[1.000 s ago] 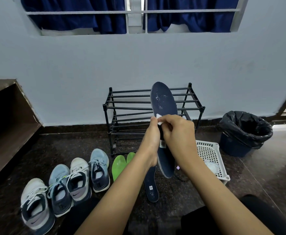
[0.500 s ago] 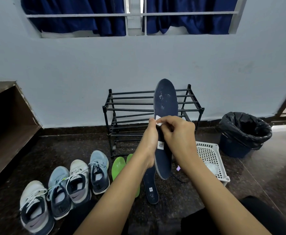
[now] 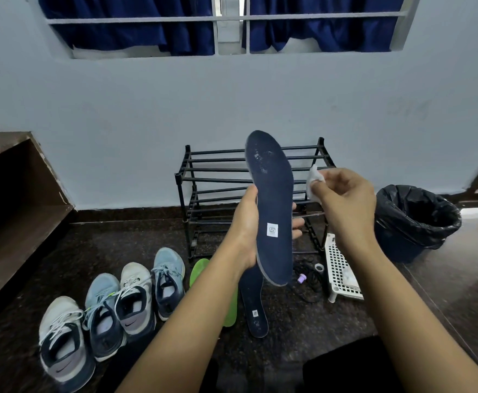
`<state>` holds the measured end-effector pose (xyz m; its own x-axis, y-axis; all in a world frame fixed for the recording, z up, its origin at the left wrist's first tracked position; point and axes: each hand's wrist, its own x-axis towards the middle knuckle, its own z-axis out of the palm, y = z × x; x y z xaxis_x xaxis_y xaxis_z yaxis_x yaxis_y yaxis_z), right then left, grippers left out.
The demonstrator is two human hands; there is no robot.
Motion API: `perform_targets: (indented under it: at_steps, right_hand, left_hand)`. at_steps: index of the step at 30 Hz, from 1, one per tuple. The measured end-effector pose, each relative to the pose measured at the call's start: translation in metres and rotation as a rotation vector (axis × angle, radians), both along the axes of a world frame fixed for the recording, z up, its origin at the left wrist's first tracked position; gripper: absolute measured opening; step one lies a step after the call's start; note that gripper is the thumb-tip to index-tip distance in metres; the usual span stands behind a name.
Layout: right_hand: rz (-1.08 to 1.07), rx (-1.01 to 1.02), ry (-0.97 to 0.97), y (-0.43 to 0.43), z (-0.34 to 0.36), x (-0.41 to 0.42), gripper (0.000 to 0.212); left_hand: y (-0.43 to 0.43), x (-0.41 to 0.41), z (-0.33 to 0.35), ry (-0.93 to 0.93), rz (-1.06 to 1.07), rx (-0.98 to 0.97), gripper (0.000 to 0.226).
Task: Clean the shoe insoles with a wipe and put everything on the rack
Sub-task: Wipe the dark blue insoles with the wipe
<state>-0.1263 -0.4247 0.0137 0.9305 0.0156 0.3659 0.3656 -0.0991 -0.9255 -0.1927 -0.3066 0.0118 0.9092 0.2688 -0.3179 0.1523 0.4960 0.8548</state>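
Specks at the toe of the navy insole (image 3: 274,194) could be missed: the right hand (image 3: 345,202) pinches the wipe (image 3: 313,181) beside it, not touching. The left hand (image 3: 244,231) grips its middle.

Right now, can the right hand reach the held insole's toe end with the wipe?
Probably yes. The right hand pinches the wipe beside the navy insole, nothing between them. The left hand grips mid-length, leaving the toe end bare.

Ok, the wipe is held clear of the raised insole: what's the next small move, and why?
Probably bring the wipe, pinched in the right hand, onto the toe end of the navy insole: pale specks show there, and the left hand holds it upright beside the wipe.
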Motion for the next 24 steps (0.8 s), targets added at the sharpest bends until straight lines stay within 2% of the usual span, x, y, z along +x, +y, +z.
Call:
perform_targets:
  at_steps: [4,7,10,13,16,20,24]
  right_hand:
    - [0.125,0.061,0.152,-0.003,-0.002,0.003,0.016]
    - [0.201,0.124,0.183,-0.003,0.001,0.003,0.028]
    - [0.248,0.126,0.174,-0.004,0.002,0.003,0.041]
    - [0.305,0.171,0.171,-0.002,0.007,-0.001,0.038]
    - [0.355,0.229,0.225,0.004,0.009,-0.008,0.030]
    - [0.413,0.058,0.223,0.008,0.002,-0.008,0.023]
    - [0.136,-0.459,-0.151,0.005,-0.001,-0.006,0.038]
  left_hand:
    - [0.002,0.000,0.002,-0.034,0.011,-0.069,0.062]
    - [0.001,0.002,0.002,-0.038,0.011,-0.076,0.070]
    - [0.002,0.005,0.001,-0.052,0.016,-0.046,0.067]
    - [0.000,0.007,0.001,-0.063,0.016,-0.012,0.062]
    - [-0.003,0.010,-0.001,-0.075,0.011,0.008,0.067]
    - [-0.007,0.013,-0.003,-0.089,0.003,-0.037,0.071]
    - [-0.005,0.014,-0.005,-0.094,0.024,-0.019,0.068]
